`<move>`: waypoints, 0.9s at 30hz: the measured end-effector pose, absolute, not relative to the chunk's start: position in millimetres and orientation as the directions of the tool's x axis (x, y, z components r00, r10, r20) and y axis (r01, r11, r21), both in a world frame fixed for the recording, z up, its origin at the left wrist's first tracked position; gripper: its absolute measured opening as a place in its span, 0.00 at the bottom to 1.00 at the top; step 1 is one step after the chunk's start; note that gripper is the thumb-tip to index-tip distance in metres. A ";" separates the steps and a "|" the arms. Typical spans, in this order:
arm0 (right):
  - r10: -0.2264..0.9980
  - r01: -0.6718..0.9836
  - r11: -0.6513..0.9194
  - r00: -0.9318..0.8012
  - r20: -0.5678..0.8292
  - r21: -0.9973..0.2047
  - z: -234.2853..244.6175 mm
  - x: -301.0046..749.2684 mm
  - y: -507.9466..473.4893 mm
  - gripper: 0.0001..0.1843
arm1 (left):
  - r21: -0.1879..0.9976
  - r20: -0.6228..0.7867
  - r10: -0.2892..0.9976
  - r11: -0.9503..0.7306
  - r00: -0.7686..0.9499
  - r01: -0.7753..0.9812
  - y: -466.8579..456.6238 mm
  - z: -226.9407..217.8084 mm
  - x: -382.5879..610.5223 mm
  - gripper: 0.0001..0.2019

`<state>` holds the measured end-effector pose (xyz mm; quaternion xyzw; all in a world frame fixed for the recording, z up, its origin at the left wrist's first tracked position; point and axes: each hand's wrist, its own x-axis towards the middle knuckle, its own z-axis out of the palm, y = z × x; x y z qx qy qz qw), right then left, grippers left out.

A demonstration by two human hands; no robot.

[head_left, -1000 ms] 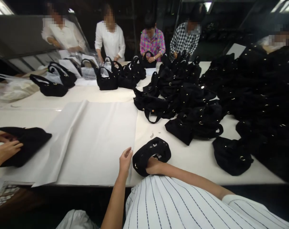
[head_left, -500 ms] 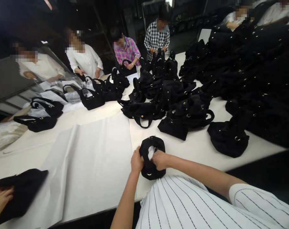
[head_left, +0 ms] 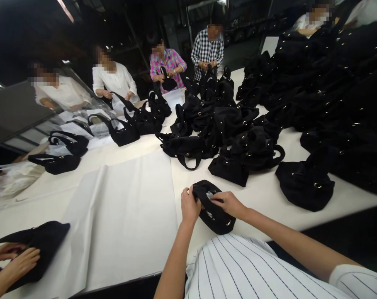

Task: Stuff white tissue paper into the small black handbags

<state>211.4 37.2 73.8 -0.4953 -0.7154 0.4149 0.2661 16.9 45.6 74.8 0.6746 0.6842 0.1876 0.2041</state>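
A small black handbag (head_left: pixel 217 218) with gold-coloured rings stands on the table close to my body, its mouth facing up. My left hand (head_left: pixel 190 204) grips the bag's left rim, fingers curled over the edge. At the opening, my right hand (head_left: pixel 228 203) has its fingers pinched by the handle and upper rim; whether they hold the handle or the lining, I cannot make out. Something white shows inside the bag between the handle and the rim.
Black handbags (head_left: pixel 232 124) are heaped beyond mine, with a bigger pile (head_left: pixel 340 95) on the right. White sheeting (head_left: pixel 132 216) covers the table to my left. A co-worker's hands (head_left: pixel 23 261) handle another black bag at lower left. Several people work along the far side.
The handbag has turned, its ringed end swinging right. My right hand has come up out of the opening to the rim. Across the table, a person in a plaid shirt has lifted a bag.
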 end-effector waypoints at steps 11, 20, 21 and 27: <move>0.748 0.192 -0.353 -0.530 -0.399 -0.916 73.0 161.2 52.0 0.14 | 0.634 0.202 0.971 -0.028 -0.130 0.773 36.7 46.5 8.0 0.17; 0.800 0.636 0.199 -0.544 -0.251 -0.745 23.1 154.8 71.5 0.07 | 0.533 0.336 0.921 -0.013 -0.198 0.846 3.2 44.4 3.8 0.17; 0.777 0.653 0.227 -0.569 -0.270 -0.722 21.9 152.8 71.7 0.07 | 0.524 0.341 0.917 -0.005 -0.204 0.852 0.2 44.1 2.3 0.17; 0.816 0.700 0.295 -0.539 -0.210 -0.651 23.5 131.7 69.6 0.04 | 0.513 0.371 0.898 0.017 -0.239 0.858 -12.2 41.2 -0.3 0.18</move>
